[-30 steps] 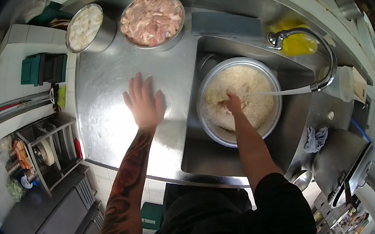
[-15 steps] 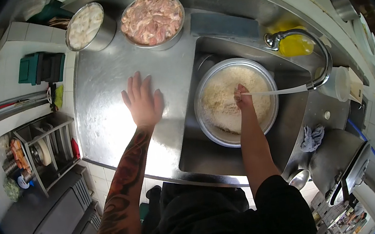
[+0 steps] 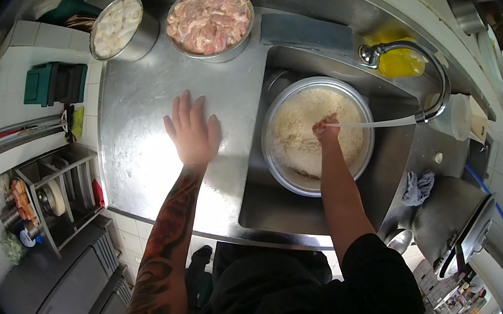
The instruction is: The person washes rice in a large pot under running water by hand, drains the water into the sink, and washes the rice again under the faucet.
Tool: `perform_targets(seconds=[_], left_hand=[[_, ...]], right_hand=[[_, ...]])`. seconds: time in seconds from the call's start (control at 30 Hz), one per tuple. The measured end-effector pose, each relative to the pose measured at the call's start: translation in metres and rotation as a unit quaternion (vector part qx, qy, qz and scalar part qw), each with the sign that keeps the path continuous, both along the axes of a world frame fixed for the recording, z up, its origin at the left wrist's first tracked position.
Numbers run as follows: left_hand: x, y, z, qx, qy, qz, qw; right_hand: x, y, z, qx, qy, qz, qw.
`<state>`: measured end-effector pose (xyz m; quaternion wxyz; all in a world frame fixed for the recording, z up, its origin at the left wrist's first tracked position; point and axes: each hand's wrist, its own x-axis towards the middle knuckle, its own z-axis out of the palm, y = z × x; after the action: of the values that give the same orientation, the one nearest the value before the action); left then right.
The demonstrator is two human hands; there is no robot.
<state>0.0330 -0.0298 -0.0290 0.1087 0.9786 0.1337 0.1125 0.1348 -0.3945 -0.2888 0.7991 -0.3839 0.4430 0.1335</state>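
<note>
My left hand (image 3: 190, 133) lies flat on the steel counter (image 3: 134, 108), fingers spread, with nothing in it. Inside the sink (image 3: 257, 209) stands a round metal pot (image 3: 270, 155) filled with pale grains that look like rice (image 3: 302, 136). My right hand (image 3: 327, 128) is in the pot, at the surface of the grains. Its fingers are curled closed, and whatever lies inside them is hidden. A thin white stream of water (image 3: 378, 123) runs from the curved faucet (image 3: 440, 73) to this hand.
A bowl of raw meat pieces (image 3: 209, 19) and a metal container of whitish pieces (image 3: 117, 26) stand at the counter's back. Behind the sink is a yellow liquid container (image 3: 400, 60). A grey cloth (image 3: 417, 187) and a large pot (image 3: 447, 212) are at the right.
The camera view has shifted slightly. My left hand stays flat on the counter. My right hand's fingers have turned a little within the pot, and the stream still reaches it.
</note>
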Motion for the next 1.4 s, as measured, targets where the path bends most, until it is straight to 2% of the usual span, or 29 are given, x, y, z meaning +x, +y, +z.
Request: perform_targets(seconds=[0.07,0.1,0.17,0.23,0.37,0.43,0.47,0.53,0.67,0.7,0.73,0.77,0.8,0.87,0.93,0.97,1.03,1.07,1.13,1.17,1.23,1.27,1.33,1.37,1.4], left_hand=[[0.0,0.0,0.001,0.001,0.003,0.001,1.0],[0.0,0.0,0.001,0.0,0.003,0.002,1.0],[-0.001,0.001,0.0,-0.002,0.001,0.0,1.0],[-0.001,0.001,0.0,-0.005,0.004,0.002,1.0],[-0.001,0.001,0.0,-0.009,0.006,0.002,1.0],[-0.001,0.001,-0.001,-0.008,0.006,0.001,1.0],[-0.001,0.001,-0.001,-0.008,0.005,0.001,1.0],[0.0,0.001,0.0,-0.008,0.007,0.002,1.0],[-0.002,0.002,-0.002,-0.006,0.018,0.013,1.0],[-0.001,0.002,-0.001,-0.007,0.019,0.013,1.0],[-0.001,0.001,0.0,-0.007,0.013,0.007,1.0],[0.0,0.001,0.0,-0.008,0.008,0.001,1.0],[0.0,0.001,-0.001,-0.007,0.009,0.002,1.0],[0.0,0.001,-0.002,-0.005,0.01,0.008,1.0],[0.0,0.002,-0.001,-0.003,0.014,0.009,1.0],[0.0,0.002,0.0,-0.003,0.018,0.009,1.0],[0.0,0.001,0.002,-0.01,0.023,0.012,1.0],[0.0,0.001,0.002,-0.016,0.026,0.016,0.999],[0.0,0.0,0.002,-0.018,0.023,0.015,0.999],[0.0,0.001,0.002,-0.02,0.02,0.013,1.0],[0.001,0.001,0.001,-0.017,0.021,0.013,1.0],[0.001,0.001,0.001,-0.015,0.022,0.012,1.0],[0.001,0.002,0.0,-0.011,0.027,0.01,1.0],[0.002,0.002,-0.001,-0.009,0.029,0.009,0.999],[0.001,0.002,-0.001,-0.009,0.031,0.01,0.999]], right_hand=[[0.002,0.0,-0.026,-0.001,0.031,-0.02,0.999],[0.0,-0.004,-0.043,-0.048,-0.012,0.046,0.998],[-0.001,-0.012,-0.045,-0.095,-0.055,0.113,0.988],[-0.005,-0.022,-0.023,-0.036,-0.068,0.193,0.978],[-0.006,-0.017,-0.008,-0.034,-0.017,0.148,0.988],[0.0,-0.009,-0.011,0.001,0.026,0.081,0.996],[0.001,-0.005,-0.013,0.001,0.026,0.081,0.996],[-0.001,-0.004,-0.033,-0.087,-0.051,0.149,0.984],[-0.002,-0.019,-0.028,0.0,-0.086,0.167,0.982],[0.001,-0.017,-0.014,-0.122,-0.045,0.25,0.96],[0.003,-0.012,0.0,-0.242,-0.003,0.326,0.914],[0.003,-0.023,-0.023,-0.242,-0.002,0.327,0.914],[0.004,-0.047,-0.075,-0.434,-0.14,0.416,0.787],[0.009,-0.052,-0.075,-0.589,-0.268,0.473,0.598],[0.021,-0.041,0.019,-0.653,-0.117,0.487,0.569],[0.022,-0.048,0.02,-0.652,-0.116,0.487,0.569],[0.028,-0.075,0.028,-0.702,-0.166,0.385,0.576],[0.028,-0.086,0.033,-0.703,-0.165,0.385,0.575],[0.029,-0.104,0.047,-0.7,-0.095,0.455,0.542],[0.027,-0.118,0.037,-0.7,-0.095,0.455,0.542],[0.021,-0.148,-0.006,-0.709,-0.184,0.445,0.515],[0.019,-0.145,-0.008,-0.707,-0.183,0.446,0.516],[0.013,-0.135,-0.012,-0.71,-0.094,0.477,0.509],[0.013,-0.123,-0.019,-0.709,-0.094,0.479,0.509],[0.013,-0.11,-0.038,-0.728,-0.056,0.429,0.531]])
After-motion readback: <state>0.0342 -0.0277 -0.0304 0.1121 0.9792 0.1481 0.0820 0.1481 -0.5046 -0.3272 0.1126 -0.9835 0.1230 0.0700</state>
